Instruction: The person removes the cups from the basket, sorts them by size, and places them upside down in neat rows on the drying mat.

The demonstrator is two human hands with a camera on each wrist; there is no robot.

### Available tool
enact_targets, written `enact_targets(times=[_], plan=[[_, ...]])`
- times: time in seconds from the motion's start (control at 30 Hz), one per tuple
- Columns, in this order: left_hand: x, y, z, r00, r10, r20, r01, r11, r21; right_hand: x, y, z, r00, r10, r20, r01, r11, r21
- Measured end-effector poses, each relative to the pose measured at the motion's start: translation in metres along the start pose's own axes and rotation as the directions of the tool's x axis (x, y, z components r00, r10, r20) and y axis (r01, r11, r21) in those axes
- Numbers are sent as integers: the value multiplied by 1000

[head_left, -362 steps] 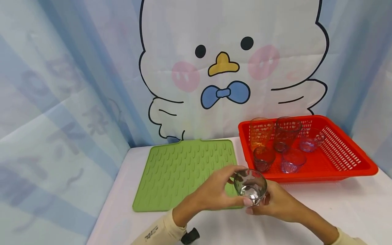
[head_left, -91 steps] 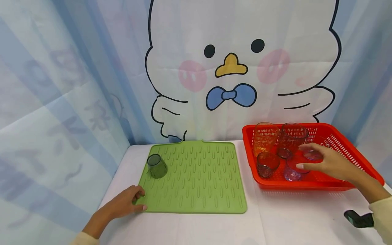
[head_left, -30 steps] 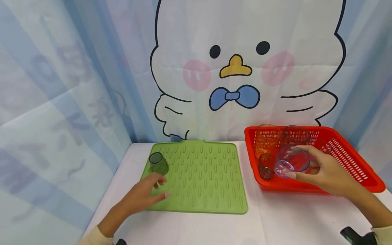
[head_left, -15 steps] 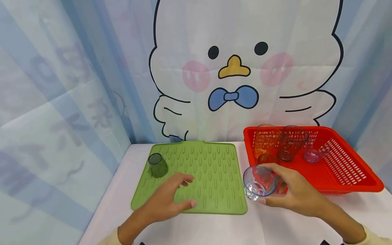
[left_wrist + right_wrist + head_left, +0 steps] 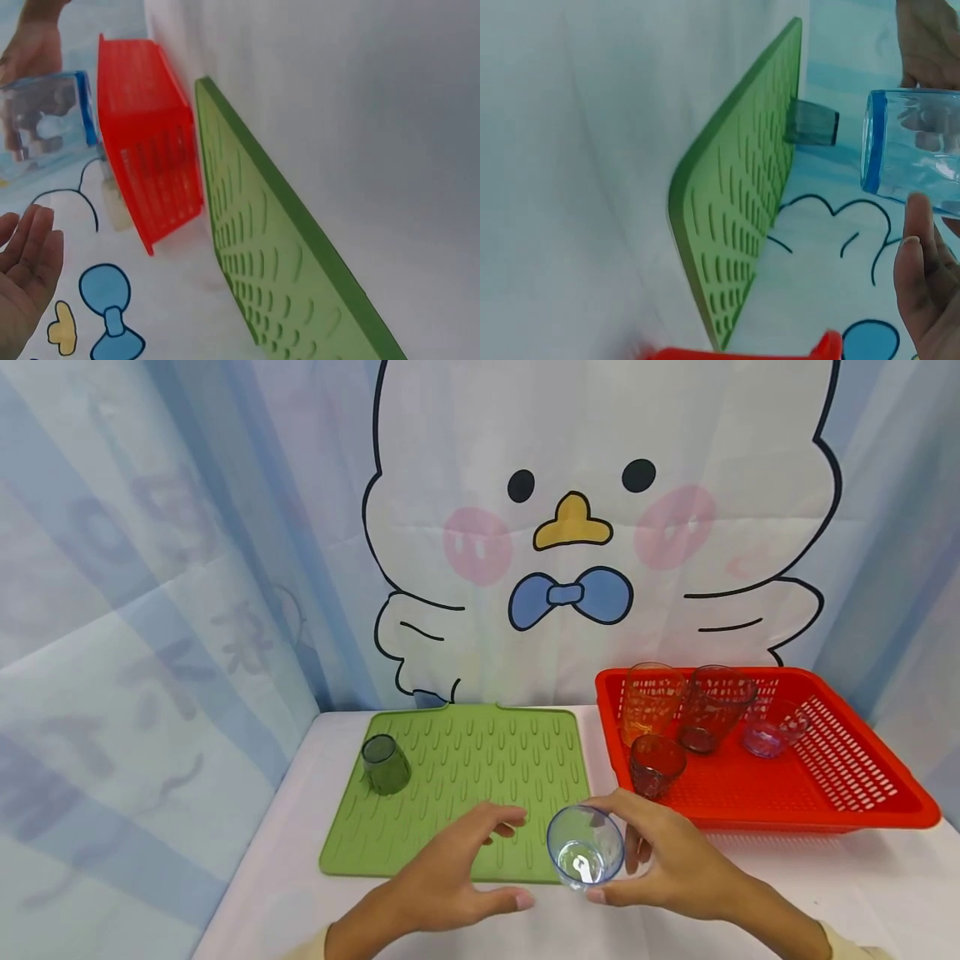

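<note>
A clear, blue-tinted drinking glass (image 5: 585,853) is gripped by my right hand (image 5: 667,860), thumb and fingers on its right side, mouth up. The glass (image 5: 919,150) is raised above the table in the right wrist view. My left hand (image 5: 453,877) is just left of it, thumb and fingers spread, touching nothing. Both hands hover near the front edge of a green ribbed mat (image 5: 480,777). On the mat's left part a dark grey glass (image 5: 386,767) stands upside down.
A red perforated basket (image 5: 817,810) stands right of the mat. In it are an orange glass (image 5: 651,697), a tall dark glass (image 5: 716,706), a small dark glass (image 5: 656,768) and a purple glass cup (image 5: 768,735). A printed curtain (image 5: 420,527) hangs behind.
My right hand has lifted the blue-tinted glass out of the basket and carried it left. My left hand has moved right from the mat's left side towards it. Earlier, the dark grey glass was put down.
</note>
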State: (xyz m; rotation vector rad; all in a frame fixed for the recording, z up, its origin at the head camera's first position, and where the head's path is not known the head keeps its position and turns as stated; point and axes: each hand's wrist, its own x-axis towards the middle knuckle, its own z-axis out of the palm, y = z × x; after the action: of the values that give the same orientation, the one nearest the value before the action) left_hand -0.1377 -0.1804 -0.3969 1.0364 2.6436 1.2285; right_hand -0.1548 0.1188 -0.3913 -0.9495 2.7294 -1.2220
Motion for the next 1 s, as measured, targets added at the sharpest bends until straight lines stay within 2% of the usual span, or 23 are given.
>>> enact_targets(times=[0.27, 0.47, 0.57, 0.8, 1.0], plan=[[6, 4, 13, 997, 74, 26, -75, 996, 39, 2, 2, 20, 996, -93, 11, 92, 996, 19], [8, 6, 19, 1000, 28, 15, -28, 999, 26, 4, 2, 26, 985, -174, 5, 174, 984, 26], [9, 7, 21, 1000, 14, -1, -14, 999, 45, 4, 2, 27, 983, -184, 3, 184, 983, 27], [8, 9, 24, 999, 32, -24, -30, 997, 71, 3, 5, 31, 984, -178, 18, 177, 982, 58], [6, 11, 24, 998, 53, -26, -50, 994, 93, 4, 12, 35, 971, -239, 22, 235, 965, 116]])
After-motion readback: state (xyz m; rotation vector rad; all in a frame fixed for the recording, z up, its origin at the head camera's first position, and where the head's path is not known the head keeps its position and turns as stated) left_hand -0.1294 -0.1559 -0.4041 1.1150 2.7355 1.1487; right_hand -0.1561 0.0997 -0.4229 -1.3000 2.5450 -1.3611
